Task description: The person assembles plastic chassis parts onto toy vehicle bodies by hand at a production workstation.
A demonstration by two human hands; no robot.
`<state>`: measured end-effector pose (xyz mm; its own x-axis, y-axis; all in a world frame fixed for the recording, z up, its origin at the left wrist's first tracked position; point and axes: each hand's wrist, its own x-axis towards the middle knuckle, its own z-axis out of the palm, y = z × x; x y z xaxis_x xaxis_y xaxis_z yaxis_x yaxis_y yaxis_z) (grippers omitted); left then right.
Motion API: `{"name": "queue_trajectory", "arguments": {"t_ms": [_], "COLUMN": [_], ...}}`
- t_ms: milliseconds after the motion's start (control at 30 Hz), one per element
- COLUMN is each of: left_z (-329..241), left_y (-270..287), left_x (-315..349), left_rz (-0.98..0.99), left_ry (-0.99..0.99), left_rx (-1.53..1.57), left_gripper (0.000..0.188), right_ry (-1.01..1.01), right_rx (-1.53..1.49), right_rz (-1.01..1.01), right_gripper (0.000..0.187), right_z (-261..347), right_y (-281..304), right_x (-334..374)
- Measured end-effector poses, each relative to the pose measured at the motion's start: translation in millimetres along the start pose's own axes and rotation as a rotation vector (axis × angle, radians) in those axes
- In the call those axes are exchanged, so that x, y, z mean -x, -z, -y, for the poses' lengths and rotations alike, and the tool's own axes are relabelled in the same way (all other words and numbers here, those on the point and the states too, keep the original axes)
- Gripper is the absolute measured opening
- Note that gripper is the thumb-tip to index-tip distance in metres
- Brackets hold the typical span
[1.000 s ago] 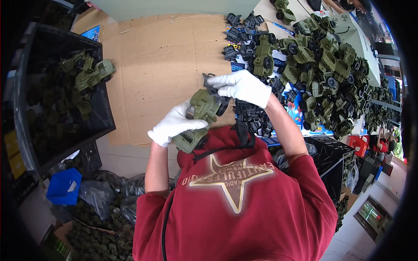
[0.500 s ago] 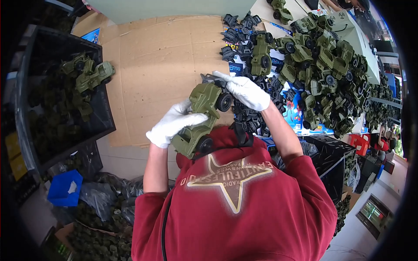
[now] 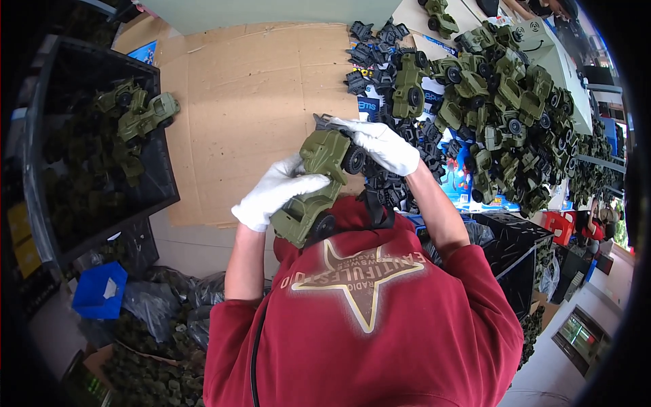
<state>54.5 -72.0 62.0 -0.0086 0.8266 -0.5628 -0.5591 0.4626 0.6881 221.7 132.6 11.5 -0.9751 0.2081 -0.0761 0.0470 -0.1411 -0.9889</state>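
An olive-green toy truck (image 3: 317, 178) with black wheels is held tilted in front of my chest. My left hand (image 3: 272, 193), in a white glove, wraps round its body from the left, thumb across the middle. At the truck's far end sits a black plastic part (image 3: 328, 123), partly covered by fingers. My right hand (image 3: 385, 145), also gloved, grips this part, fingers pressed along it. Whether the part is fixed to the truck I cannot tell. More black plastic parts (image 3: 384, 81) lie to the right of my hands.
Brown cardboard (image 3: 251, 88) covers the table ahead. On the left stands a black crate (image 3: 169, 178) holding several green trucks. A large heap of green trucks (image 3: 505, 102) lies at the right. A blue bin (image 3: 100, 298) and grey plastic bags (image 3: 150, 308) are at the lower left.
Both hands and the truck have shifted very slightly. The right fingers now lie flatter over the black part at the truck's far end. My left hand keeps its hold.
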Motion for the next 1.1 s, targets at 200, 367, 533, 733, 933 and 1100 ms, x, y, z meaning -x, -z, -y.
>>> {"name": "queue_trajectory", "arguments": {"t_ms": [200,367,533,733,933,1100], "left_z": [34.1,53.0,58.0,65.4,53.9,56.1], "left_y": [-41.0,-20.8,-9.5,-17.5,-28.6,-26.3], "left_x": [-48.8,-72.5,-79.3,-77.3,-68.3,-62.2], "left_rz": [-0.348,-0.110,-0.030,-0.076,-0.082,-0.167], "left_ry": [-0.441,-0.709,-0.774,-0.727,-0.786,-0.742], "left_rx": [-0.101,0.146,0.168,0.092,0.100,-0.061], "left_gripper": [0.090,0.113,0.115,0.113,0.110,0.106], "right_ry": [-0.007,0.000,0.268,0.320,0.385,0.377], "right_rx": [0.038,0.202,0.524,0.654,0.598,0.521], "right_rz": [-0.271,-0.414,-0.429,-0.565,-0.558,-0.619], "right_gripper": [0.066,0.049,0.057,0.053,0.049,0.043], "right_z": [0.2,-16.8,1.0,-8.7,5.8,-8.3], "right_y": [-14.6,-31.0,-49.0,-58.6,-63.6,-70.2], "right_x": [-21.5,-21.5,-1.2,6.2,11.7,13.6]}}
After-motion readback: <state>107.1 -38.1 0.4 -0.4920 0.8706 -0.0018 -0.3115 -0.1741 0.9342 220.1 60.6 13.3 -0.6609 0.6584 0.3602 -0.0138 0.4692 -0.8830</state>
